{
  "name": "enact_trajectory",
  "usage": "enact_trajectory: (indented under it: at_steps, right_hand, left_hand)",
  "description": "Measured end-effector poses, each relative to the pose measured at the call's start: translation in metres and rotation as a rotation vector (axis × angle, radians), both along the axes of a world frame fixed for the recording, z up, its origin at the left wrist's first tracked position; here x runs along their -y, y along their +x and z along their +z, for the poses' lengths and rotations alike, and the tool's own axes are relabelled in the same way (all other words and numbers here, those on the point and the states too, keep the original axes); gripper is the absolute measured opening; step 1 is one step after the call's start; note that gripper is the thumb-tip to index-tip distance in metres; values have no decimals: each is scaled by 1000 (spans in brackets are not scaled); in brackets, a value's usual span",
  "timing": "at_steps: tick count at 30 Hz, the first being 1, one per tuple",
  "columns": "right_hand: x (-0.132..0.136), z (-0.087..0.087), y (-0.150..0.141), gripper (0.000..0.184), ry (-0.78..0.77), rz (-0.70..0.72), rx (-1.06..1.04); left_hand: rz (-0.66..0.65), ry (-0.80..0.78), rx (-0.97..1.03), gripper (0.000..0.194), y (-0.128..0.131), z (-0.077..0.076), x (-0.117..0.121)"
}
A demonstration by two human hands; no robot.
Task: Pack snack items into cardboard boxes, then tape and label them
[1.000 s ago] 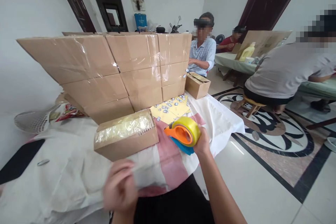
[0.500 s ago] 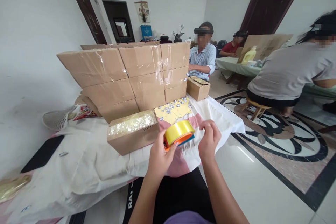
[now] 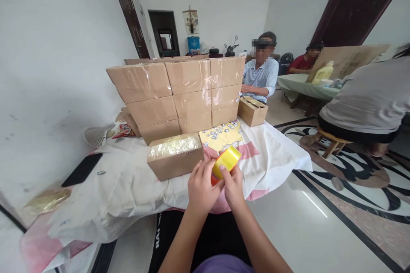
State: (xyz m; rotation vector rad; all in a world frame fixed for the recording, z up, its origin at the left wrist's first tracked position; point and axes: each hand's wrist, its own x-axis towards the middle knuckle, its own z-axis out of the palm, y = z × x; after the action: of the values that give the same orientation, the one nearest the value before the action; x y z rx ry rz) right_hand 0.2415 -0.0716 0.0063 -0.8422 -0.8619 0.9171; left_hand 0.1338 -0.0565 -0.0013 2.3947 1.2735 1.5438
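Both of my hands are closed around a roll of yellow packing tape (image 3: pixel 229 159) with an orange core, held above the near edge of the cloth. My left hand (image 3: pixel 202 183) grips its left side, and my right hand (image 3: pixel 233 183) has the thumb against its face. Just left of the tape lies a small cardboard box (image 3: pixel 177 164) with clear yellowish tape across its top. Behind my hands is a yellow sheet (image 3: pixel 226 133) scattered with small pale pieces.
A wall of stacked cardboard boxes (image 3: pixel 192 94) stands at the back of the cloth-covered table (image 3: pixel 128 196). One more box (image 3: pixel 253 111) sits at its right corner. A black flat object (image 3: pixel 82 169) lies at left. A person in a light blue shirt (image 3: pixel 261 74) sits beyond; others sit at right.
My right hand has moved left and joined my left hand on the tape roll, which is now turned and tilted. The view has swung slightly left.
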Motion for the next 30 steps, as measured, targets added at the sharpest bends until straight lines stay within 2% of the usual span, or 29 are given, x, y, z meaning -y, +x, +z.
enact_trajectory:
  at_steps: [4, 6, 8, 9, 11, 14, 18, 20, 23, 26, 30]
  right_hand:
    - [8, 5, 12, 33, 76, 62, -49]
    - [9, 10, 17, 33, 99, 42, -65]
    - [7, 12, 19, 31, 108, 38, -95]
    - [6, 12, 18, 30, 114, 43, -110]
    - [2, 9, 16, 26, 129, 45, -113]
    - [-2, 1, 12, 25, 95, -32, -59]
    - [-6, -7, 13, 32, 25, -129, 29]
    - [-8, -10, 18, 35, 46, -138, 116]
    - [-11, -15, 29, 36, 76, -192, 200]
    - [-12, -19, 39, 37, 58, -200, 207]
    - [-13, -16, 43, 35, 35, -163, 204]
  left_hand:
    - [10, -31, 42, 54, -14, 15, 8]
    - [-9, -106, -10, 39, -17, 20, 10]
    - [-100, -198, -53, 19, -16, 18, 10]
    - [-163, -257, -34, 16, -15, 15, 10]
    - [-268, -377, 84, 20, -9, 5, 10]
    - [-305, -462, 275, 27, -1, -7, 12]
    - [-250, -495, 421, 30, 4, -2, 16]
    - [-252, -548, 442, 34, 2, 5, 19]
    - [-335, -685, 376, 39, -4, 9, 21]
    - [-359, -852, 332, 46, -5, 0, 26]
    - [-397, -1004, 423, 53, 3, -16, 37]
